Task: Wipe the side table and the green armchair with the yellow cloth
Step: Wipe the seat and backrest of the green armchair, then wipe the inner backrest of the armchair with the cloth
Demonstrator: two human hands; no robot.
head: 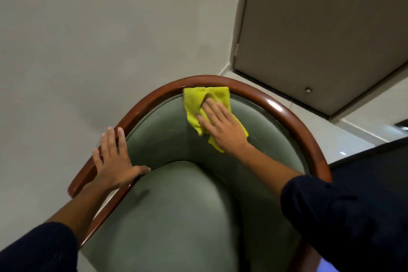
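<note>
The green armchair (176, 205) fills the middle of the view, with a curved brown wooden rail (284, 110) around its padded backrest. My right hand (223, 126) lies flat on the yellow cloth (196, 104), pressing it against the upper backrest just under the rail. My left hand (114, 159) rests on the wooden rail at the left, fingers spread over the outside and thumb on the inner side. The side table is not in view.
A plain pale wall (88, 40) stands close behind the chair. A closed door (320, 28) is at the upper right above a tiled floor (353, 146). A dark surface (375, 161) sits right of the chair.
</note>
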